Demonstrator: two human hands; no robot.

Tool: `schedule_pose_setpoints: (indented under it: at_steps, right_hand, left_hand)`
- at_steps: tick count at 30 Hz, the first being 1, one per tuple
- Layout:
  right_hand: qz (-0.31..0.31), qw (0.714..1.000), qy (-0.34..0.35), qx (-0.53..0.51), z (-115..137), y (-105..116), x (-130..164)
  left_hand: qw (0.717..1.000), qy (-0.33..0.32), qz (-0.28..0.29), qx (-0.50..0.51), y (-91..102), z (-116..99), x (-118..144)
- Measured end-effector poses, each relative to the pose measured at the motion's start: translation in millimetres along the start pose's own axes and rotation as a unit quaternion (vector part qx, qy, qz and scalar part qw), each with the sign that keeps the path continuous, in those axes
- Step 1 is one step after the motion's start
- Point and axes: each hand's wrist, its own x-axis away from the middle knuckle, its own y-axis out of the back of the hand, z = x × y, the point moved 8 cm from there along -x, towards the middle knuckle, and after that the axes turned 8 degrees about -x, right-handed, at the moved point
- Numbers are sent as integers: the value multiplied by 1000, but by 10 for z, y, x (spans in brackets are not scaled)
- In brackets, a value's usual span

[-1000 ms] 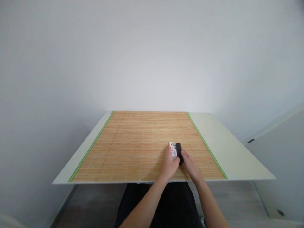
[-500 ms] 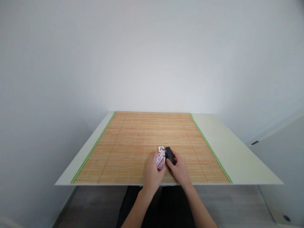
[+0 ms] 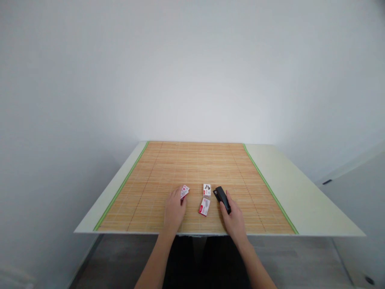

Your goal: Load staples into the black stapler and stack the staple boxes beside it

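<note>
My left hand (image 3: 174, 208) is closed on small red-and-white boxes (image 3: 185, 190), seemingly two, low over the bamboo mat; its fingers partly cover them. In my right hand (image 3: 234, 218) is a black stapler (image 3: 221, 196), gripped along its side, its front end pointing away and to the left. Between the hands, a white box (image 3: 207, 189) with a dark picture on top sits on the mat. Just nearer to me lies a flat red-and-white box (image 3: 204, 207), tilted slightly and almost touching the white one. Their print is too small to read.
The bamboo mat (image 3: 192, 160) with green edging covers the middle of a white table (image 3: 288, 184). A plain wall (image 3: 192, 80) stands behind the table. The front table edge runs close to my wrists.
My hands have moved apart. The left one has gone left with red-and-white boxes, the right one slightly right with the stapler. The two boxes between them now show fully.
</note>
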Motion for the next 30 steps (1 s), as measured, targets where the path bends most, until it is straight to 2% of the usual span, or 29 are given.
schedule_pose_setpoints:
  at_steps: [2, 4, 7, 8, 10, 14, 18, 20, 24, 26, 30]
  right_hand:
    - [-2, 1000, 1, 4, 4, -2, 2]
    - [-5, 1000, 0, 9, 7, 3, 9]
    - [-6, 1000, 4, 13, 27, 9, 24]
    - [-5, 1000, 5, 12, 35, 9, 28]
    - [-5, 1000, 7, 11, 51, 11, 33]
    - [-8, 1000, 12, 12, 93, 22, 25]
    - [-26, 999, 33, 20, 148, 62, 20]
    - [-42, 998, 38, 32, 152, 93, 31]
    - [-48, 998, 28, 32, 127, 125, 45]
    - [-10, 999, 31, 20, 147, 88, 8]
    - [107, 993, 51, -8, 249, -65, -193]
  left_hand:
    - [1000, 8, -26, -12, 75, -104, -6]
    - [999, -22, -32, -1, 82, -384, 51]
    - [992, -119, 31, 34, -84, -923, 184]
    - [989, -134, 51, 37, -148, -1044, 212]
    - [988, -133, 68, 30, -241, -1153, 212]
    - [992, -113, 56, 18, -296, -1073, 134]
    - [998, -58, 34, -6, -249, -781, 210]
    - [998, -39, 40, -16, -225, -625, 294]
    - [995, -71, 72, 2, -158, -446, 390]
    - [990, -103, 92, 22, -123, -447, 400]
    - [979, -153, 124, 53, -79, -611, 435]
